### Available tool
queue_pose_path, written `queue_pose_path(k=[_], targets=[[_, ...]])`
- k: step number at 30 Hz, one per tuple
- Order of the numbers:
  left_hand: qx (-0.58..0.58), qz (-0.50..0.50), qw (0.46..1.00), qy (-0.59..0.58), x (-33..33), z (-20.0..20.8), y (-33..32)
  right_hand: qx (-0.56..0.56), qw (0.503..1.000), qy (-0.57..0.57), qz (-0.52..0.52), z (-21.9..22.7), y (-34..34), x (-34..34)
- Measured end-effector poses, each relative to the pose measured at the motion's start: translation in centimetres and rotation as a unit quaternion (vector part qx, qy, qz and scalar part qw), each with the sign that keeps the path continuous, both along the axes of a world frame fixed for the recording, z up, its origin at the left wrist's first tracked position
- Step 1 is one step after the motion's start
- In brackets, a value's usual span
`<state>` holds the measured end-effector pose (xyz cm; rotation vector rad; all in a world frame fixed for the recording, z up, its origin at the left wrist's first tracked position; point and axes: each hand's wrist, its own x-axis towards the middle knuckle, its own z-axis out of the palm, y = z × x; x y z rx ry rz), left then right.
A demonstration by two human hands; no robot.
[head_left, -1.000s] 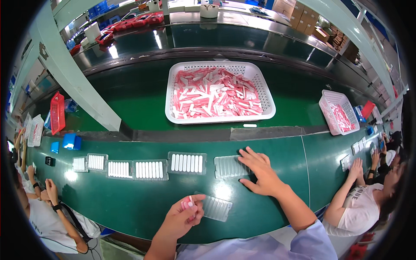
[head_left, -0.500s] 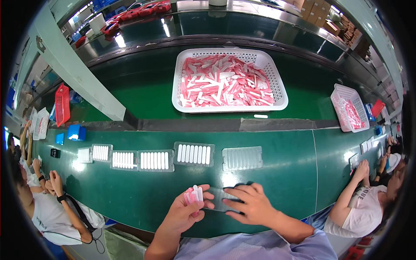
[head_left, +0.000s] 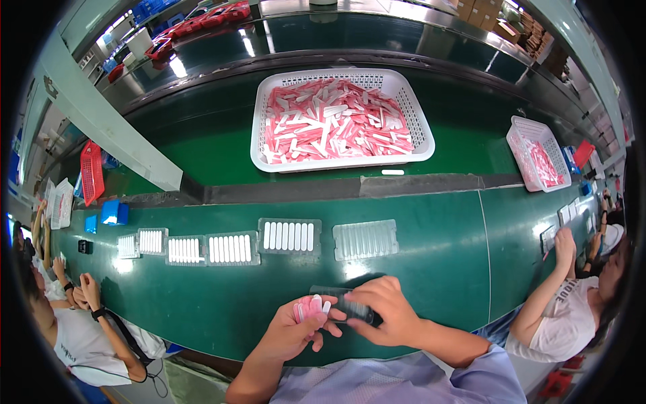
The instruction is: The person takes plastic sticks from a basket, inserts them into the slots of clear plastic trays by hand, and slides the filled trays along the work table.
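Observation:
A small bundle of pink and white flat sticks (head_left: 311, 308) is gripped between the thumb and fingers of my left hand (head_left: 291, 330). Beside it, my right hand (head_left: 390, 313) has its thumb and fingers round the near right part of a clear plastic tray (head_left: 355, 312), which is blurred and partly hidden by both hands. The fingertips of my left hand meet the tray's left side. Farther off lies another ribbed clear tray (head_left: 365, 240) with no sticks in it. To its left stands a tray filled with white sticks (head_left: 289, 236).
More filled trays (head_left: 230, 249) run leftward along the green table (head_left: 431, 269). Behind a dark ledge (head_left: 282, 192) sits a white basket (head_left: 259, 145) heaped with pink and white sticks. A single stick (head_left: 392, 172) lies before it. People work at both sides.
My right hand has closed round the clear tray and shifted slightly, its fingers less spread. The bundle in my left hand has tipped to the right. The whole view has shifted a little.

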<state>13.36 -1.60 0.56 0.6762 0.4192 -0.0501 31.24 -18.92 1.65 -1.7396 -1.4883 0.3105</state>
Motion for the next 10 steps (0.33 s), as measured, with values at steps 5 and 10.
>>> queue_pose_path(k=[5, 10], targets=[[0.093, -0.087, 0.992, 0.021, 0.6, 0.9, -1.0, 0.002, 0.975, 0.223, -0.007, 0.6, 1.4, 0.4], [0.115, -0.105, 0.988, 0.013, 0.3, 0.4, -1.3, -0.06, 0.961, 0.261, 0.07, 0.2, 1.6, 0.8]])
